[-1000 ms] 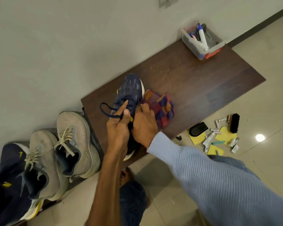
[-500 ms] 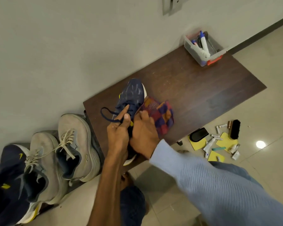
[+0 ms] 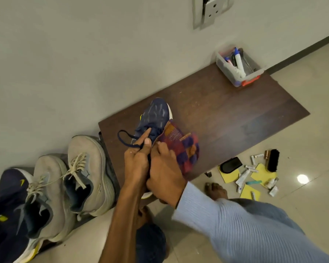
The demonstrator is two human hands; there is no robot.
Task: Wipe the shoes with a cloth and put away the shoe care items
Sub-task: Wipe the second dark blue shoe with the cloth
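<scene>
Where cloth (image 3: 180, 147) drapes shoe (image 3: 156, 114), sneakers (image 3: 85, 154) left, box (image 3: 250, 82) beyond

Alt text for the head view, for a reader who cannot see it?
A person's left hand steadies a navy sneaker on a dark wooden bench while the right hand holds a red-and-purple checked cloth against its side. Two grey sneakers stand at left; shoe care items lie scattered on the floor.

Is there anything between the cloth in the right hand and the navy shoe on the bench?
Nothing visible does. The right hand holds the checked cloth directly against the side of the navy shoe. The left hand grips the shoe at its laces, beside the cloth, not under it.
</scene>
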